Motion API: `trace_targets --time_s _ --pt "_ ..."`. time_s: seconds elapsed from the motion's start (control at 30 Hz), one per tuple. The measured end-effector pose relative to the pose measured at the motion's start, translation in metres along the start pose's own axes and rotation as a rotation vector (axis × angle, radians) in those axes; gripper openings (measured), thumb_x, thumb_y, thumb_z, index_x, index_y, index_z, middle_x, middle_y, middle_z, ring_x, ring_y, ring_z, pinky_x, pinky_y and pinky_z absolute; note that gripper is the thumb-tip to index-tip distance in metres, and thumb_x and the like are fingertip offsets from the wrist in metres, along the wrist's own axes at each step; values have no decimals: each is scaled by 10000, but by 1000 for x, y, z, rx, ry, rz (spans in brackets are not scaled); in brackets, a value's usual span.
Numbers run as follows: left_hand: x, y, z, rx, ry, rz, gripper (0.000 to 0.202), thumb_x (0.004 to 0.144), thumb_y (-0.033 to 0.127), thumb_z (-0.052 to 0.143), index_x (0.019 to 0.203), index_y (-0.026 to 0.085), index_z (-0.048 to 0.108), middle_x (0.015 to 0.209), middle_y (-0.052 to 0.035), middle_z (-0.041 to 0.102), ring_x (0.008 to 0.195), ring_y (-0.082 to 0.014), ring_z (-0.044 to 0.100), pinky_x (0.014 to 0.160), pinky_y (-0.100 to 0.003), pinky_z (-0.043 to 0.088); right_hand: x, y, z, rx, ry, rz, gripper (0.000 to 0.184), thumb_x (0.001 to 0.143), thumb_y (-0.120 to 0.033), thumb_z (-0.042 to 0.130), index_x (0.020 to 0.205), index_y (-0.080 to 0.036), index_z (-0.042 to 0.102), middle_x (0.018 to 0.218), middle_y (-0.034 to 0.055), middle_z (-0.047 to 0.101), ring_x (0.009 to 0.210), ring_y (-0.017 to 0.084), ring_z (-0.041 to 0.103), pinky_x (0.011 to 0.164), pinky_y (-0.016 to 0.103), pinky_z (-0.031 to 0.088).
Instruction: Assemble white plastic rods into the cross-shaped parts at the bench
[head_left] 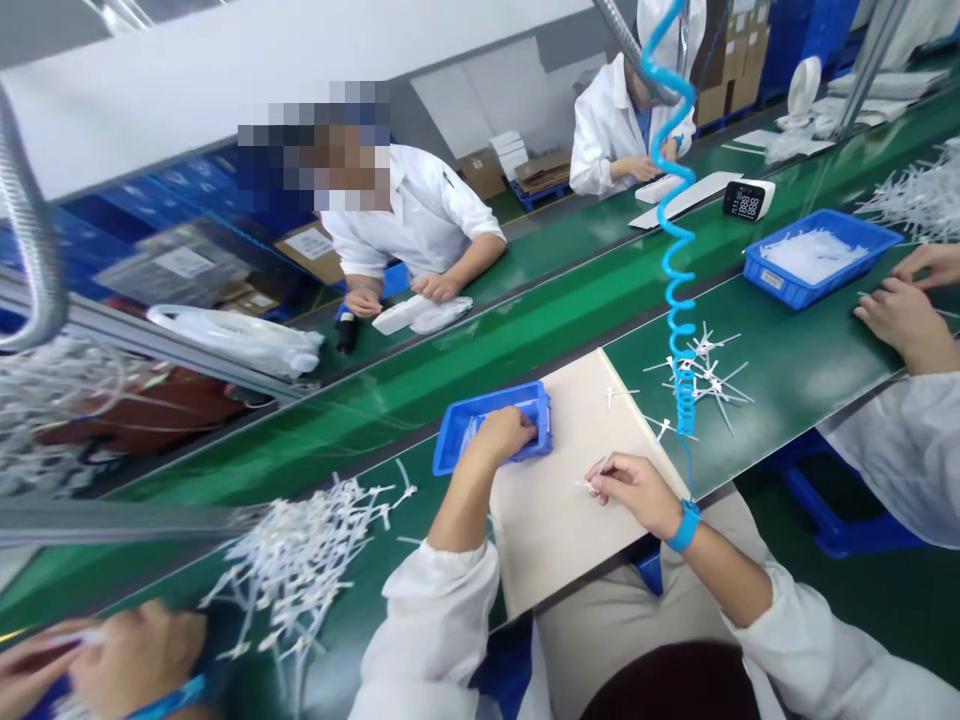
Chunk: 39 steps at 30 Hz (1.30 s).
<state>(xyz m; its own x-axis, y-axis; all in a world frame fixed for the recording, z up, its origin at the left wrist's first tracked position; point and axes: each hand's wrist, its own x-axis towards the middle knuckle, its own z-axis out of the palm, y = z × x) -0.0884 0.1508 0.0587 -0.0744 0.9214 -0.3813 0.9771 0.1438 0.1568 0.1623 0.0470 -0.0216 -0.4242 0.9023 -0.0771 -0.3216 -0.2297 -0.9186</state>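
Right hand (636,490): grip pinched on white piece (590,487), right of centre | left hand (506,432): in blue bin (546,422), grip cannot tell | bin up-left of piece, long axis rising rightward, left nearer

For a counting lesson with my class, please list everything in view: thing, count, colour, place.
Board: one, beige, centre
Worktop: one, green, under board
Small bin: one, blue, board's far left corner
Large bin: one, blue, right
Clock: one, black and white, left of large bin
Coiled cord: one, light blue, hanging right of centre
Piles of pieces: at least three, white, left and right
Boxes: several, brown, background
Co-workers: two, white coats, opposite
Neighbours' hands: four, bare, side edges
Small white piece: one, white, above board
Left hand: one, bare, in small bin
Right hand: one, bare, pinching small white piece
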Motion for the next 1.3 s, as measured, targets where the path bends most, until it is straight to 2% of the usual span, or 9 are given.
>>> trace_targets --time_s 0.27,0.37,0.47,0.53,0.63,0.73,0.83,0.97,1.3 --pt "-3 -1 -4 -64 41 -17 181 786 231 613 634 190 702 721 -93 750 745 -258 715 711 -297 480 1 -2 1 119 -23 100 343 807 -455 890 956 -166 781 760 38 783 667 183 746 675 316 602" --pt "-20 -16 -19 -160 98 14 220 833 325 565 766 184 721 795 -72 773 794 -246 725 726 -282 512 1 0 0 171 5 99 401 782 -500 919 953 -164 781 775 40 784 726 203 782 707 323 628" --pt "-51 -30 -21 -478 244 112 255 835 422 619 862 185 712 855 -66 780 801 -230 719 736 -288 558 1 -1 0 212 23 147 449 711 -507 973 930 -165 781 804 42 796 815 224 812 817 357 654" --pt "-77 -30 -5 -712 340 176 287 841 469 712 924 194 720 885 -70 777 803 -222 717 743 -300 580 1 -3 0 222 19 190 470 665 -492 1005 919 -167 782 828 52 813 856 236 821 869 377 654" --pt "-114 -13 40 -931 401 247 345 869 430 780 1141 218 768 931 -75 788 854 -232 741 790 -327 609 0 -7 0 209 -2 217 459 662 -472 1016 920 -172 784 858 69 834 881 240 822 912 396 644" --pt "-135 14 88 -1023 448 243 222 935 400 752 1055 225 818 987 -84 803 904 -231 753 834 -331 611 -1 -8 -1 183 -24 203 404 710 -448 997 928 -175 793 873 73 840 874 231 812 921 397 635" --pt "-141 37 118 -1101 496 229 193 979 373 721 978 218 836 971 -83 792 934 -229 747 870 -337 606 -1 -8 -3 148 -32 172 346 752 -424 976 937 -184 808 883 64 838 862 220 799 898 386 630" --pt "-140 49 129 -1199 545 230 145 967 334 748 932 220 832 961 -74 780 935 -219 741 869 -325 606 0 -8 -6 94 -59 136 272 779 -379 966 927 -201 824 919 52 830 881 203 776 897 363 613" --pt "-142 52 128 -1262 480 236 104 961 299 735 930 208 774 912 -55 781 887 -206 749 835 -294 604 0 -10 -9 -14 -63 121 229 816 -378 935 932 -210 832 944 52 811 906 215 751 917 373 598"
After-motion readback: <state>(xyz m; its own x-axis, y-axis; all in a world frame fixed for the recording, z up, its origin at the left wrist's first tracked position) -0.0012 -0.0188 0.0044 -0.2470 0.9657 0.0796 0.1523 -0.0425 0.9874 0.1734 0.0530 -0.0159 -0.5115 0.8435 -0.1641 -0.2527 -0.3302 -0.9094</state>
